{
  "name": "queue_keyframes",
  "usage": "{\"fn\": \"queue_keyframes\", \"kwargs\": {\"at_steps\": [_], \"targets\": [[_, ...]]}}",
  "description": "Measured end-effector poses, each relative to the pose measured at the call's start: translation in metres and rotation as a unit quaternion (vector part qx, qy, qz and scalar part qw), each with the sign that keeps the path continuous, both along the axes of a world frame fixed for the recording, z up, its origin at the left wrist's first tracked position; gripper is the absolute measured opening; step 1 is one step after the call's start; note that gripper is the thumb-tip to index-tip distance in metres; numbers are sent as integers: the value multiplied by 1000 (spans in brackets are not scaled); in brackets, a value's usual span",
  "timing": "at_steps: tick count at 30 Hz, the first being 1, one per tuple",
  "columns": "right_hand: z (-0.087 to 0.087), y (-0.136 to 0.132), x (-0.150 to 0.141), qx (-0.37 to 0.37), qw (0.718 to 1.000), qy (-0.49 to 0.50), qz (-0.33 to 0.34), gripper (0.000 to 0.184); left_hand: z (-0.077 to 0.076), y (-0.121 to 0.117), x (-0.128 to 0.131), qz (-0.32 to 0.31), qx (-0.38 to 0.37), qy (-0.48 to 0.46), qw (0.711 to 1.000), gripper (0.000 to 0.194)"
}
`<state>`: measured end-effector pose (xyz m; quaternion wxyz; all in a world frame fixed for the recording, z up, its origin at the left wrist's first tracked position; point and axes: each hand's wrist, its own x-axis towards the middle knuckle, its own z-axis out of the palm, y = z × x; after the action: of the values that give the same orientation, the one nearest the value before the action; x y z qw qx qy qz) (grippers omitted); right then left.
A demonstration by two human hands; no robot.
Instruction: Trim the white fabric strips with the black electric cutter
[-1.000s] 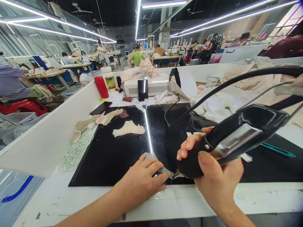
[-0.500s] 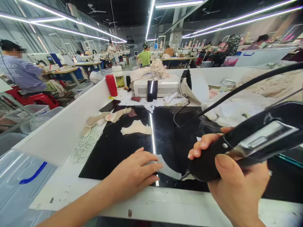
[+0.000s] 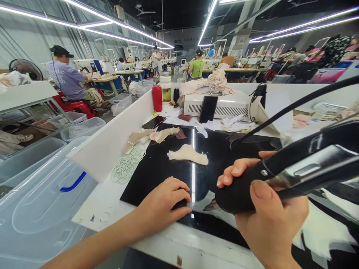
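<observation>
Right hand [image 3: 273, 220] is gripping the black tool [image 3: 238, 192], left hand [image 3: 165, 198] is resting half-open (looks empty) beside the grey piece [image 3: 202, 201], so tool drag is possibly risking skew.

The handheld tool [image 3: 300, 149] is matt plastic at its rounded end, glossier farther back, with a shiny metal plate [image 3: 322, 164] let into its side. The black board [image 3: 151, 186] below is smooth (glossy enough to mirror a ceiling light [image 3: 208, 22]). The sheet [image 3: 202, 203] by the tool's tip looks thin and translucent, perhaps plastic, though partly hidden. The cream cloth [image 3: 188, 154] is matt and rough-edged; the lidded bin [image 3: 42, 209], smooth translucent plastic.
</observation>
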<state>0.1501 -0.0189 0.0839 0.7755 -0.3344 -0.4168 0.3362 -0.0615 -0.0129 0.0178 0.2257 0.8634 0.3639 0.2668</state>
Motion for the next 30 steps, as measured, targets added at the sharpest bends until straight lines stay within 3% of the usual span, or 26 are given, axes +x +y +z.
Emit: {"fn": "queue_keyframes", "kwargs": {"at_steps": [8,17,24,30], "targets": [[-6,9,-18,20,999,-10,37,46,-2,-1,1,-4,1,-28,1000,21],[-5,12,-21,27,999,-6,32,46,-3,-2,1,-18,11,-35,999,5],[-12,4,-19,20,999,-16,43,49,-1,-9,-7,-33,27,7,999,4],[-11,1,-19,20,999,-13,41,48,-1,-18,-17,-38,65,52,996,17]]}}
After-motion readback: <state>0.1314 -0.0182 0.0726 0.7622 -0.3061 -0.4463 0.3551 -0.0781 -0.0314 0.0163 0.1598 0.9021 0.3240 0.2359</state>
